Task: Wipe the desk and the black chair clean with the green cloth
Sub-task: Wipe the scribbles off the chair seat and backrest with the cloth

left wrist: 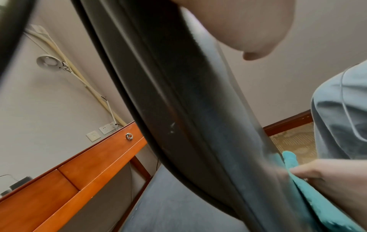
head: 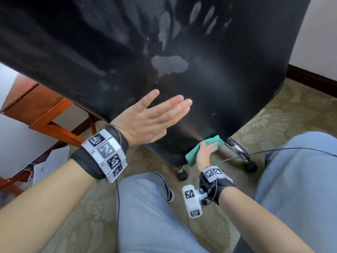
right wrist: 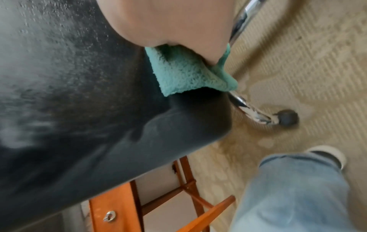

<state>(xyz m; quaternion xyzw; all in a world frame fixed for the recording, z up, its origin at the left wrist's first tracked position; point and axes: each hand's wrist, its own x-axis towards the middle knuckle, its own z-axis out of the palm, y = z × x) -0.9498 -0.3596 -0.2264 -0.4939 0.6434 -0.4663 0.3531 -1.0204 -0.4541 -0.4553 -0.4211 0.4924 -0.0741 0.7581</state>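
The black chair [head: 109, 42] has its back filling the upper head view, with pale dusty smears [head: 169, 64] on it. My left hand [head: 164, 106] is open with straight fingers, flat at the middle of the chair back, holding nothing. My right hand [head: 207, 152] presses the green cloth [head: 191, 157] with flat fingers against the chair back's lower edge. In the right wrist view the cloth [right wrist: 184, 73] sticks out from under my palm [right wrist: 174, 23] onto the chair [right wrist: 79, 109]. The left wrist view shows the chair's edge [left wrist: 178, 109] and the cloth [left wrist: 317, 196] under my right fingers [left wrist: 309, 172].
The wooden desk [head: 36, 110] stands left of the chair, its drawer front [left wrist: 79, 169] with a ring pull. Papers [head: 51, 161] lie on the carpet below it. A chrome chair leg [head: 238, 148] with a caster [right wrist: 287, 117] reaches right. My knees in jeans [head: 300, 179] are close in front.
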